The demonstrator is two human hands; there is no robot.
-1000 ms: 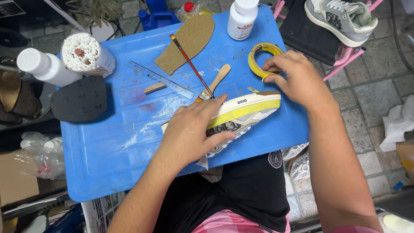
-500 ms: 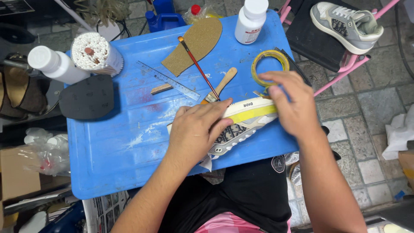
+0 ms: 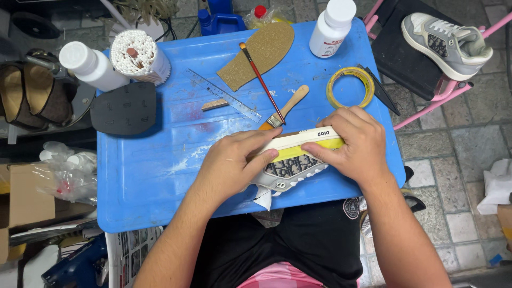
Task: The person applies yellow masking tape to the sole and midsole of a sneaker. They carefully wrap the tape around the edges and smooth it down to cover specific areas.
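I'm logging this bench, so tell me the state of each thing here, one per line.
left hand: pressing flat on the sneaker
right hand: gripping the sneaker's sole edge
sneaker: on its side, yellow strip along the sole
tape roll: lying flat
white bottle: upright, capped
flat brush: lying unused
grey sneaker: upright on the black stool

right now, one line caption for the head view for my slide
Both hands, left hand and right hand, press a yellow-taped sneaker on a blue table.
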